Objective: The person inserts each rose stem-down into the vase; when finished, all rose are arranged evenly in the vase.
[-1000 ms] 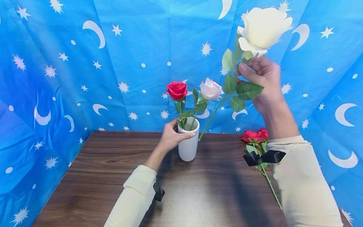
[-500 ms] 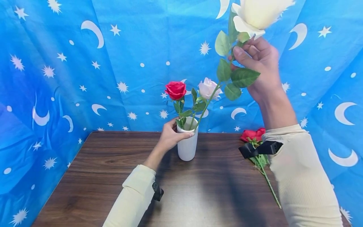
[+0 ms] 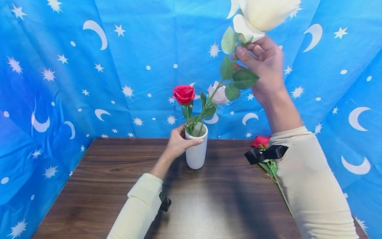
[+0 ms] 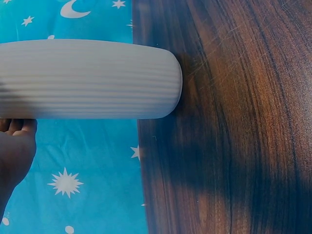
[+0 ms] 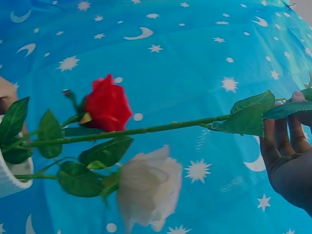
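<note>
A white ribbed vase [image 3: 196,155] stands upright on the table. My left hand [image 3: 180,143] grips it near the rim, thumb across the front and fingers behind. Inside it are a red rose [image 3: 183,94] and a pale pink rose [image 3: 220,95]. High on the right, my right hand [image 3: 266,64] pinches the stem of a large white rose [image 3: 265,15] just below its bloom, which the top frame edge cuts off. Its long green stem [image 5: 170,126] slants down to the vase mouth, crossing in front of the pale pink rose; leaves hide its lower end.
Another red rose [image 3: 260,142] lies at the right of the dark wooden table [image 3: 119,172], partly covered by the right sleeve [image 3: 307,176] and its black wrist strap. Behind the table hangs a blue cloth [image 3: 140,49] with moons and stars.
My right hand has moved left and up with the white rose, bringing its stem end from beside the vase to over its mouth. The left hand keeps holding the vase.
</note>
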A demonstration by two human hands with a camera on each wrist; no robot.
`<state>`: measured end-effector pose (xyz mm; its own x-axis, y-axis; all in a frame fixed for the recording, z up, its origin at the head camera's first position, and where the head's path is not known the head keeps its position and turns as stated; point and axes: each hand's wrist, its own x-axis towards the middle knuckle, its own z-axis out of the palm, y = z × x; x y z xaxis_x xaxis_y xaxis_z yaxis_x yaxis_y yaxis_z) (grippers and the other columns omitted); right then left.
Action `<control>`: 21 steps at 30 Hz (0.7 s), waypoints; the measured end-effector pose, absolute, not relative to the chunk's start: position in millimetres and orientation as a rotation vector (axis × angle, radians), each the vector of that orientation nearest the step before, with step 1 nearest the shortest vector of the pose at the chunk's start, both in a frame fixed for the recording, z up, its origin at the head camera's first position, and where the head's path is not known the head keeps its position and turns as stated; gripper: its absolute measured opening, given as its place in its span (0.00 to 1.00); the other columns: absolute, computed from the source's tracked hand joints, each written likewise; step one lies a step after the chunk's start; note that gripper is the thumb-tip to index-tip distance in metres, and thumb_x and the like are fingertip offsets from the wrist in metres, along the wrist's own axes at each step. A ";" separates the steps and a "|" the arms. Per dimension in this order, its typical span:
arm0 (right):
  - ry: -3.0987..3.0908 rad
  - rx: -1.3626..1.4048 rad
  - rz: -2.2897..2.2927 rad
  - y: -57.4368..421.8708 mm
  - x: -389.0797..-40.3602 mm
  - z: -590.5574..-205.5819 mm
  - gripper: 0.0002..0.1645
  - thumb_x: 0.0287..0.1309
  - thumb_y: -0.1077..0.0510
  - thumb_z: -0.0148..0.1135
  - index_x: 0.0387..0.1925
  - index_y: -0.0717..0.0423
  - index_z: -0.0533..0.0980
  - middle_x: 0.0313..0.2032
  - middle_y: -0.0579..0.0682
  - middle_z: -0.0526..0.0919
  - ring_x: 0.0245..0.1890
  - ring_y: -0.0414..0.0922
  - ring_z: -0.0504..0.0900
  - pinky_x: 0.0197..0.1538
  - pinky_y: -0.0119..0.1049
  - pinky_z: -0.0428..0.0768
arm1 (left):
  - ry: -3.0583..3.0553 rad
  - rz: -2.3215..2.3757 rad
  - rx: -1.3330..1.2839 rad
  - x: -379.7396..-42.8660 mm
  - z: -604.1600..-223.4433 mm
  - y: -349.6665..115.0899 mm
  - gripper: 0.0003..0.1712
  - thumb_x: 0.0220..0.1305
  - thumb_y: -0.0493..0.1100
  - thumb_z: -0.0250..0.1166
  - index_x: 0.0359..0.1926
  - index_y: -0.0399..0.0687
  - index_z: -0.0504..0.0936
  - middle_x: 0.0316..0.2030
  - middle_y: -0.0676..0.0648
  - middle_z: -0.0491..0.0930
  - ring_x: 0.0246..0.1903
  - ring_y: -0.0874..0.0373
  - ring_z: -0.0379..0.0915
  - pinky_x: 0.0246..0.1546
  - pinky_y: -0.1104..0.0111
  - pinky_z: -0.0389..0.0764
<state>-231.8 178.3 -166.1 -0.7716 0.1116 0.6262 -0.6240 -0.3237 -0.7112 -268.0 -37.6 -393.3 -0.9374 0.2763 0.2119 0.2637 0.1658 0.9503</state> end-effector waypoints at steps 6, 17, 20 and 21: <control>-1.598 0.649 2.026 171.8 -239.8 -179.5 0.16 0.64 0.73 0.60 0.37 0.49 0.83 0.32 0.45 0.86 0.31 0.39 0.85 0.36 0.30 0.87 | 2.386 1.953 0.556 -268.4 -393.3 -37.7 0.40 0.51 0.41 0.80 0.66 0.47 0.76 0.59 0.42 0.82 0.57 0.47 0.81 0.62 0.52 0.81; -1.731 0.628 1.974 167.9 -253.6 -208.4 0.20 0.61 0.73 0.63 0.39 0.43 0.84 0.37 0.40 0.88 0.34 0.37 0.86 0.38 0.30 0.87 | 2.384 1.938 0.538 -269.4 -393.8 -36.6 0.39 0.51 0.41 0.80 0.65 0.46 0.76 0.59 0.42 0.82 0.59 0.46 0.80 0.64 0.52 0.81; -1.745 0.617 1.990 166.6 -255.6 -214.6 0.18 0.61 0.72 0.64 0.39 0.44 0.84 0.38 0.40 0.88 0.35 0.37 0.87 0.39 0.30 0.88 | 2.382 1.939 0.544 -269.3 -393.3 -36.6 0.38 0.52 0.41 0.79 0.65 0.46 0.76 0.59 0.42 0.82 0.59 0.47 0.80 0.64 0.53 0.80; -1.757 0.610 1.983 166.0 -256.0 -216.5 0.18 0.61 0.72 0.64 0.39 0.43 0.84 0.39 0.40 0.88 0.35 0.37 0.87 0.39 0.30 0.88 | 2.380 1.940 0.548 -269.3 -393.2 -36.7 0.38 0.52 0.41 0.79 0.65 0.46 0.76 0.59 0.42 0.82 0.59 0.47 0.80 0.64 0.53 0.81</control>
<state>-256.0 166.0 -216.5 -0.8155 0.0226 0.5783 -0.5768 -0.1131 -0.8090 -269.3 -36.7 -393.2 -0.9379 0.2821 0.2017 0.2544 0.1644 0.9530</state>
